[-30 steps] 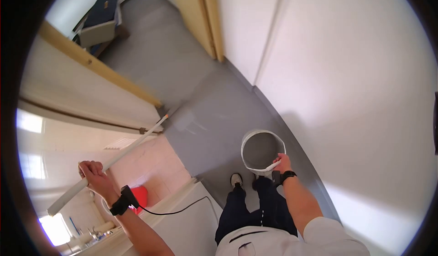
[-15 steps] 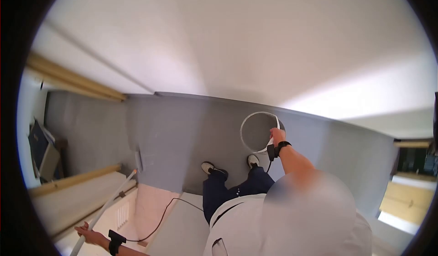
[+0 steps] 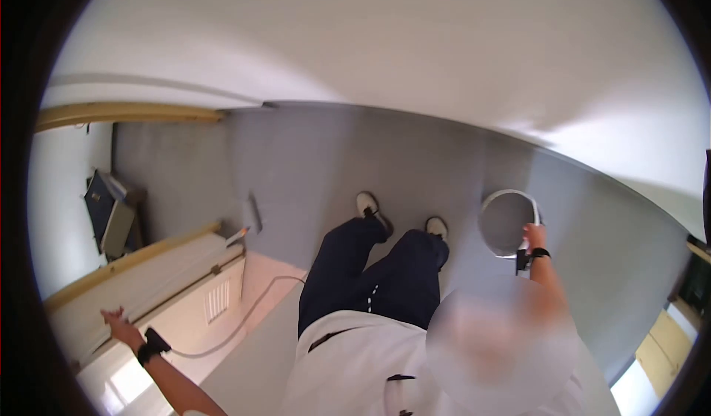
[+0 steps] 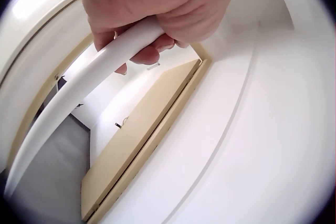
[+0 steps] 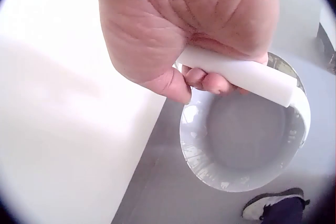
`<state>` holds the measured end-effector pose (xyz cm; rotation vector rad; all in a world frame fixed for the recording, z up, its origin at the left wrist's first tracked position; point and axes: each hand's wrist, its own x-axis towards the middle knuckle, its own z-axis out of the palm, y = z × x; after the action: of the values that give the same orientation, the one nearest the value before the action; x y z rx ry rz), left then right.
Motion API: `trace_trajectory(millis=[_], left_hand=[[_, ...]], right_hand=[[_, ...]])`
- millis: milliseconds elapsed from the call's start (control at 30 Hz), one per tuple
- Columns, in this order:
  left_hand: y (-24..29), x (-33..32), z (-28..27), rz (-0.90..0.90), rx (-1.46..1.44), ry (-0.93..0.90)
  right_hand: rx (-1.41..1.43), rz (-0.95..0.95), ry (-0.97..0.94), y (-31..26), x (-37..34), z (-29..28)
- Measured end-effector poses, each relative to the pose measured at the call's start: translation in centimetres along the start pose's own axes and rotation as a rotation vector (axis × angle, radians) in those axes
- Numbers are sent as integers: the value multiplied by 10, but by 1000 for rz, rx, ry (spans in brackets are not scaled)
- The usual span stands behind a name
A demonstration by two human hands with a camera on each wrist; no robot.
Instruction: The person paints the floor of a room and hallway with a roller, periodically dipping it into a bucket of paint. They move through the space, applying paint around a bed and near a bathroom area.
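At the lower left of the head view, the left hand point(image 3: 124, 328) is on a long white pole point(image 3: 159, 286); in the left wrist view the fingers point(image 4: 146, 55) curl round the pole point(image 4: 79, 87). A grey roller head point(image 3: 253, 213) lies on the floor by the pole's far end. The right hand point(image 3: 535, 235) holds a bucket point(image 3: 485, 227) by its handle; up close, the right hand point(image 5: 194, 29) grips the white handle sleeve point(image 5: 252, 79). The bucket point(image 5: 197, 166) has whitish smears inside its wall and a grey interior.
A long white wall point(image 3: 415, 53) borders the grey floor point(image 3: 311, 149). At the left stand a wooden door frame point(image 3: 133, 114) and a dark, boxy object point(image 3: 100, 205). Pink tiles point(image 3: 270, 271) lie beside a doorway. A cable point(image 3: 244, 327) runs from the left wrist.
The view has turned, and the person's feet have shifted. The bucket appears farther right in the head view, still held by the right hand. The left hand still holds the pole.
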<state>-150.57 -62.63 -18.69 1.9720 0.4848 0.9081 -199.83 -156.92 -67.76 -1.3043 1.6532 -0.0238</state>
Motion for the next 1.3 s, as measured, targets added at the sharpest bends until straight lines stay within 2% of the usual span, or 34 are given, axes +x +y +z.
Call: trace_trajectory(millis=[67,100,133,200,233,267,300,333,367,400,433,467,533,567,633,667,733,767,833,867,900,933,967,1000,1033,1067,1100,1167,1200,1233,1300], left_hand=[[-8,1,26,-5,-3,7],[2,-21,37,-38,45,-4],[-2,-20,33,-24,72,-25],[-21,-7,37,-34,52,-34],[-33,-3,35,-33,69,-40],[-44,7,35,-50,57,-47],[-29,15,81,-76,60,-37],[-37,21,74,-71,61,-41],[61,19,148,-1,55,-106],[97,12,173,26,18,-137],[149,-14,216,-31,-43,-30],[170,-19,229,-33,-58,5],[224,-5,258,28,-231,43],[239,-5,292,133,-142,39],[280,-15,316,248,-59,71],[300,-20,328,304,-18,90],[339,-26,352,301,-133,209],[350,-25,359,259,-196,223],[372,-12,350,146,-297,275],[375,-10,353,142,-297,311],[378,-4,347,142,-318,332],[377,-1,345,140,-332,351],[376,4,339,126,-321,401],[374,12,336,131,-351,369],[371,15,337,136,-368,336],[365,19,330,116,-339,389],[359,21,324,157,-367,331],[343,21,308,248,-453,220],[338,25,302,246,-433,258],[340,29,300,305,-486,116],[353,48,307,412,-478,-127]], right_hand=[[107,-62,57,38,50,33],[130,-32,75,84,24,19],[191,-30,84,106,7,23],[-27,89,162,147,-9,32],[125,-7,243,174,-1,41],[125,-2,244,178,-8,47],[53,-6,208,116,18,58],[2,-2,187,119,-1,59],[134,21,141,69,52,56],[128,-1,115,31,89,60],[109,-27,79,-14,120,65],[104,-58,48,-35,131,73],[68,-90,-73,-112,151,92],[52,-107,-107,-124,162,124],[384,135,-507,-131,171,149],[534,267,-703,-158,173,157],[-30,-81,-720,-256,113,190],[-179,-232,-727,-291,98,212],[-221,-511,-848,-329,104,260],[-162,-733,-960,-329,134,294],[-222,-486,-941,-400,74,315],[-239,-334,-942,-463,12,341],[-268,-317,-977,-510,-36,368],[-315,-342,-1027,-553,-84,400],[-420,-518,-1113,-568,-98,440],[-510,-713,-1180,-582,-111,481],[-571,-909,-1229,-597,-125,522],[-662,-957,-1323,-634,-210,608],[-698,-957,-1371,-643,-244,645],[-678,-947,-1551,-648,-270,684],[-761,-641,-1755,-679,-364,734]])
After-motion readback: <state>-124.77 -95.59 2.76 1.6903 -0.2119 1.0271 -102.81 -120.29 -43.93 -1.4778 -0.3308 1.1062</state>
